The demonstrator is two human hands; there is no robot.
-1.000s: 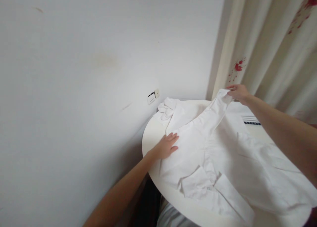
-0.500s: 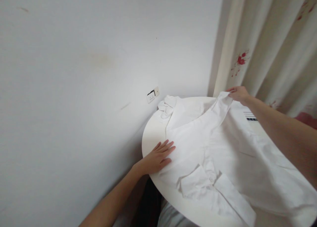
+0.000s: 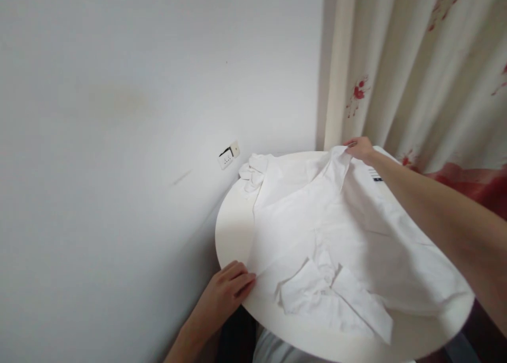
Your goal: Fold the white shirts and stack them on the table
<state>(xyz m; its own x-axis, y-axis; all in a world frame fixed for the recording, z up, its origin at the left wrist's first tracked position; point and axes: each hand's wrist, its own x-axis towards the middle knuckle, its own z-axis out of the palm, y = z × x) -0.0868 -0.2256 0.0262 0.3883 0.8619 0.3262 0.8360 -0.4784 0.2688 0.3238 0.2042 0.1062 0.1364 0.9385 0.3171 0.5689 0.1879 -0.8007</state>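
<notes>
A white shirt [image 3: 289,226] lies spread over a round white table [image 3: 232,228], its collar [image 3: 327,286] towards me. At the table's left front edge, my left hand [image 3: 233,284] is closed, its thumb and fingers pinching the near left edge of the cloth. At the far side, my right hand [image 3: 359,148] pinches another part of the shirt and holds it raised in a peak above the table. One bunched piece of the shirt [image 3: 253,171] rests at the back left, by the wall.
A white wall [image 3: 119,194] with a socket plate [image 3: 226,158] stands close on the left. Behind the table hangs a cream curtain [image 3: 388,67] with red flower prints. Dark stripes [image 3: 376,174] show on the table top beside my right forearm.
My left hand has gone from lying flat on the cloth to pinching its edge, moving nearer to me. My right hand keeps its hold. The view has turned slightly right.
</notes>
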